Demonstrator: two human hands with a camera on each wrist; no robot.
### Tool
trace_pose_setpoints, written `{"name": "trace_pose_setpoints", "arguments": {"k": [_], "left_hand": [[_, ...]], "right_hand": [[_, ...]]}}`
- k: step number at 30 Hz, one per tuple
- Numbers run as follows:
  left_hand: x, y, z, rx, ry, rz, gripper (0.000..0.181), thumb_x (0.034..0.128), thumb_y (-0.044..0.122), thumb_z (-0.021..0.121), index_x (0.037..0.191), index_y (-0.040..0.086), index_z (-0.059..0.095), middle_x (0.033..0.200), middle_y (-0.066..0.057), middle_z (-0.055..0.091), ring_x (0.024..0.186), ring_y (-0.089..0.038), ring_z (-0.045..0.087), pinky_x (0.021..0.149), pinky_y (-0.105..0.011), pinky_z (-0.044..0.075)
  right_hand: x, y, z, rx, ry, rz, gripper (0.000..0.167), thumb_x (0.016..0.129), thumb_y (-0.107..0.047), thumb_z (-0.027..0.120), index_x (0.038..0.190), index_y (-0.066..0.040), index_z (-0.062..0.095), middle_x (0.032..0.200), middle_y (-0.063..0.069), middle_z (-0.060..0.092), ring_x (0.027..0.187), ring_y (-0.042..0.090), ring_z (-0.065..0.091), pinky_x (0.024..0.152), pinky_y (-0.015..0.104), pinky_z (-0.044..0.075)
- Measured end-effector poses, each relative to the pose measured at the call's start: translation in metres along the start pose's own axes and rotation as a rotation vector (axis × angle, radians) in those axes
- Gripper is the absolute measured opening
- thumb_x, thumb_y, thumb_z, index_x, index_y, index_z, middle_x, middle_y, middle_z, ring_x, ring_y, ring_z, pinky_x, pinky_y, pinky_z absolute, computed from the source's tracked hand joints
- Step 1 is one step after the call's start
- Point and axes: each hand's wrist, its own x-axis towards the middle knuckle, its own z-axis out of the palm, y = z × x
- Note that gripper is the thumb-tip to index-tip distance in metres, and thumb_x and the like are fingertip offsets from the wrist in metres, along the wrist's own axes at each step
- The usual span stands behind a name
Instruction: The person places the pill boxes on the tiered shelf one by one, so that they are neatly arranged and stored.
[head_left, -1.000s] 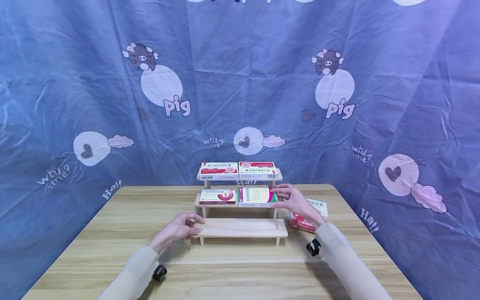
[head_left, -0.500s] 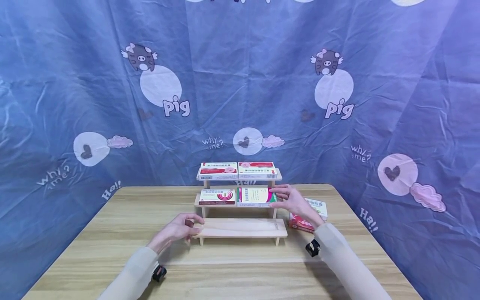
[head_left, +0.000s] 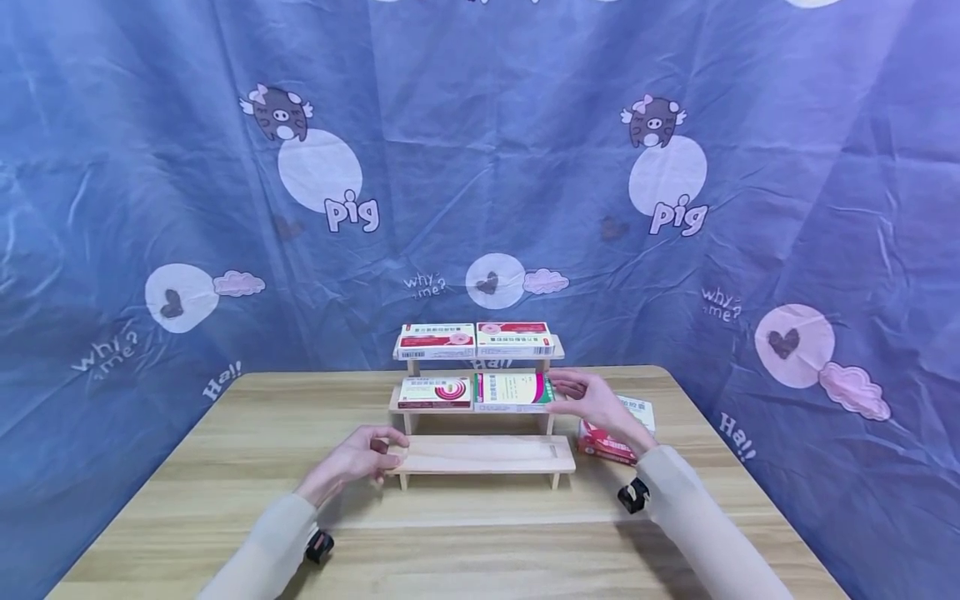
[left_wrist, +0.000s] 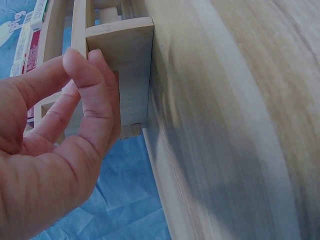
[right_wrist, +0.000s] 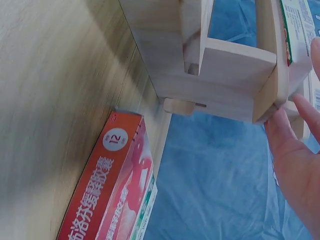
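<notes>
A three-tier wooden rack point(head_left: 480, 454) stands on the table. At its left, my left hand point(head_left: 351, 463) pinches the end of the lowest board; the left wrist view shows the thumb and curled fingers of that hand point(left_wrist: 75, 130) there. On the middle tier lie a white and dark-red box point(head_left: 435, 392) and, right of it, a green, white and magenta box point(head_left: 512, 392). My right hand point(head_left: 600, 407), fingers extended, is beside that box's right end. In the right wrist view, a fingertip of this hand point(right_wrist: 300, 160) touches the tier's end.
Two red and white boxes point(head_left: 438, 338) point(head_left: 514, 337) lie side by side on the top tier. Right of the rack, a red box point(head_left: 606, 445) and a white and green box point(head_left: 637, 410) rest on the table point(head_left: 225, 500). A blue printed curtain point(head_left: 495, 183) hangs behind.
My right hand has shifted slightly right, off the green, white and magenta box. That box moved slightly left earlier. My left hand has stayed at the lowest board.
</notes>
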Motion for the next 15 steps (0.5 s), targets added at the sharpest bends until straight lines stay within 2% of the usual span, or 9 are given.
{"name": "trace_pose_setpoints", "arguments": {"k": [5, 9, 15], "left_hand": [[0.0, 0.002, 0.0, -0.018, 0.002, -0.008, 0.03, 0.0843, 0.0, 0.07, 0.114, 0.0, 0.064, 0.076, -0.004, 0.05, 0.057, -0.016, 0.057, 0.057, -0.031, 0.058], [-0.002, 0.003, 0.0, -0.033, -0.002, -0.002, 0.032, 0.0837, -0.001, 0.07, 0.115, -0.002, 0.064, 0.077, -0.003, 0.048, 0.06, -0.016, 0.057, 0.059, -0.03, 0.058], [-0.004, 0.001, -0.003, -0.065, -0.031, 0.019, 0.036, 0.0845, -0.003, 0.066, 0.12, -0.004, 0.062, 0.081, -0.005, 0.053, 0.066, -0.016, 0.06, 0.064, -0.029, 0.06]], "right_hand": [[-0.002, 0.003, -0.009, 0.063, 0.01, -0.005, 0.065, 0.084, -0.016, 0.077, 0.14, 0.001, 0.05, 0.139, 0.021, 0.055, 0.129, 0.033, 0.054, 0.101, 0.026, 0.05], [-0.005, 0.009, -0.016, 0.092, 0.037, -0.007, 0.057, 0.088, -0.016, 0.073, 0.138, 0.001, 0.052, 0.135, 0.025, 0.057, 0.121, 0.029, 0.06, 0.093, 0.02, 0.054], [-0.012, 0.015, -0.026, 0.055, 0.075, 0.011, 0.053, 0.088, -0.022, 0.073, 0.133, 0.001, 0.057, 0.13, 0.023, 0.061, 0.106, 0.008, 0.066, 0.089, 0.017, 0.053]]}}
